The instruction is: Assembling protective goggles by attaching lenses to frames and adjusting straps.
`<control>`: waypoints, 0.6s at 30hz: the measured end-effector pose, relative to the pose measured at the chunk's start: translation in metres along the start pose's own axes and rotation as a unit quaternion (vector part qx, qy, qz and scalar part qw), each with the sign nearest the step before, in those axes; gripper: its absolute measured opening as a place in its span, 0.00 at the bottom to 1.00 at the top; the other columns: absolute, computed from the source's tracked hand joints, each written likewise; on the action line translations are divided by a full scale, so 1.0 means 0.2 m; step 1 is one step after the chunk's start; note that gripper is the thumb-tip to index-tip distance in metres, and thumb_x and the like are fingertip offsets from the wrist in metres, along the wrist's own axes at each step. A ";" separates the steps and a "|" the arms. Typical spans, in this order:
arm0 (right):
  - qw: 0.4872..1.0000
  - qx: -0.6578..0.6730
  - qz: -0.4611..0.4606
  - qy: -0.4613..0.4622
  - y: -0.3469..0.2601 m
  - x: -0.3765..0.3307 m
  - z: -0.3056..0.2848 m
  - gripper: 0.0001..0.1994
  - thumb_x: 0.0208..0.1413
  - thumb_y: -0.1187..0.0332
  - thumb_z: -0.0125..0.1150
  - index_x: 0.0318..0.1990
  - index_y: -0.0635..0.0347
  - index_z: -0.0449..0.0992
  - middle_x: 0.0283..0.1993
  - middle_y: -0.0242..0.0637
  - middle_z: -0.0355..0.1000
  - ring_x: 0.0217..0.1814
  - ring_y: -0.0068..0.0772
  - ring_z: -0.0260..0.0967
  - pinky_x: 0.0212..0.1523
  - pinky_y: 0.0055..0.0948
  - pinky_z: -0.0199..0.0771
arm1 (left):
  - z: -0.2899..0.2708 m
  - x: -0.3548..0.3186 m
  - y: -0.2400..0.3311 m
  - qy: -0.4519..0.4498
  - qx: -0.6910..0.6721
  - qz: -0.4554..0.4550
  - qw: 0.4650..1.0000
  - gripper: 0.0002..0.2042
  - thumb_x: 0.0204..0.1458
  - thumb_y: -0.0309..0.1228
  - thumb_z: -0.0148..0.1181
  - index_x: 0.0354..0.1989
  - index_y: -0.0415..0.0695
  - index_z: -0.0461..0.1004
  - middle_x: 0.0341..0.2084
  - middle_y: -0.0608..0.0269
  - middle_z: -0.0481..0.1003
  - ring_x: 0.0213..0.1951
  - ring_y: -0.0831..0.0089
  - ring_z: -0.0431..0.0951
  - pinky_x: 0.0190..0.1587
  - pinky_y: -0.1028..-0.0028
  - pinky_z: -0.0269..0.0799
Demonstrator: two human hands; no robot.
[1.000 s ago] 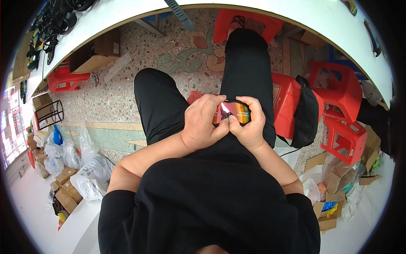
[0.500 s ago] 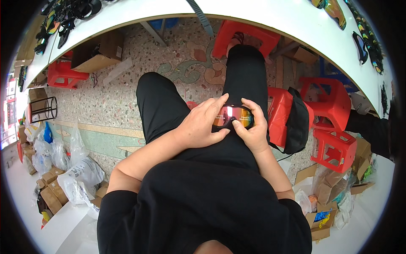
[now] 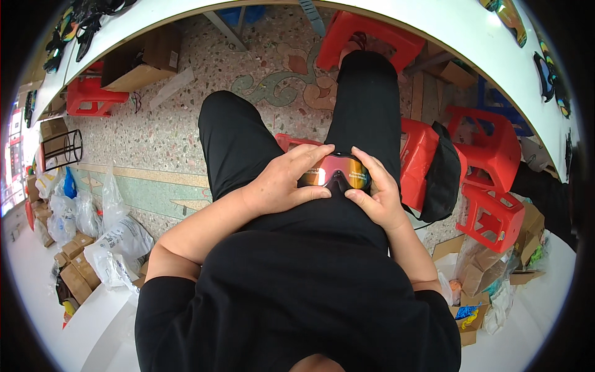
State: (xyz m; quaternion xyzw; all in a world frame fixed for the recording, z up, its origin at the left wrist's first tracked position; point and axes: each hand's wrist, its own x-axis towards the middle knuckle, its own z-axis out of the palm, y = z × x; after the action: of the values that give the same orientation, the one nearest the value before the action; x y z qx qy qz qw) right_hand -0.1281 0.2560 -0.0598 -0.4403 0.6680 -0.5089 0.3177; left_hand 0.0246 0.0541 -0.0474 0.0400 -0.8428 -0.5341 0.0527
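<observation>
A pair of goggles (image 3: 338, 172) with a mirrored orange-pink lens and a black frame rests over my lap. Both hands grip it. My left hand (image 3: 285, 183) wraps its left end, fingers laid over the top edge and thumb under. My right hand (image 3: 375, 192) pinches its right end, thumb below and fingers on top. I sit in black clothes on a red plastic stool (image 3: 291, 141), legs stretched out over a patterned terrazzo floor (image 3: 161, 136).
A curved white table edge (image 3: 446, 25) arcs across the top, with more goggles (image 3: 548, 77) lying on it. Red stools (image 3: 489, 146) and a black bag (image 3: 443, 170) stand at my right. Cardboard boxes (image 3: 139, 62) and plastic bags (image 3: 111, 242) sit left.
The view has tilted slightly, bringing the lap lower in the picture. Both hands have stayed on the goggles, turning the lens more face-up.
</observation>
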 end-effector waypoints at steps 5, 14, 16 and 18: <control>0.994 0.058 0.058 0.069 0.01 0.02 0.09 0.31 0.52 0.68 0.67 0.63 0.69 0.65 0.61 0.46 0.67 0.64 0.38 0.65 0.65 0.31 0.60 | 0.04 0.04 0.02 0.053 0.032 0.017 0.998 0.33 0.46 0.35 0.71 0.61 0.37 0.64 0.46 0.48 0.72 0.46 0.52 0.76 0.47 0.64 0.74; 0.982 -0.055 -0.002 0.182 0.04 0.11 0.15 0.24 0.41 0.74 0.64 0.50 0.66 0.71 0.46 0.42 0.72 0.46 0.35 0.73 0.50 0.30 0.72 | 0.14 0.12 0.02 0.190 0.151 0.058 0.968 0.27 0.36 0.29 0.68 0.49 0.38 0.71 0.35 0.55 0.74 0.34 0.59 0.77 0.36 0.66 0.73; 0.979 -0.058 -0.023 0.195 0.05 0.12 0.16 0.24 0.39 0.74 0.68 0.48 0.66 0.72 0.41 0.43 0.74 0.40 0.37 0.76 0.43 0.30 0.76 | 0.15 0.12 0.02 0.190 0.160 0.049 0.967 0.27 0.35 0.29 0.68 0.48 0.38 0.71 0.33 0.56 0.74 0.33 0.60 0.77 0.35 0.65 0.73; 0.979 -0.055 -0.019 0.194 0.06 0.13 0.15 0.24 0.39 0.74 0.68 0.48 0.65 0.72 0.41 0.42 0.74 0.40 0.36 0.75 0.43 0.29 0.76 | 0.16 0.12 0.02 0.198 0.160 0.048 0.966 0.27 0.35 0.29 0.67 0.48 0.38 0.71 0.33 0.56 0.74 0.32 0.60 0.77 0.35 0.65 0.73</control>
State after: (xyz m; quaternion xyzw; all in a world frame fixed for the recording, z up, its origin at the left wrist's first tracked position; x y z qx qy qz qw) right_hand -0.1147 0.2211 -0.0788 -0.3629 0.7354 -0.5529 0.1474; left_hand -0.0041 0.0812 -0.0566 0.1130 -0.8908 -0.3708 0.2371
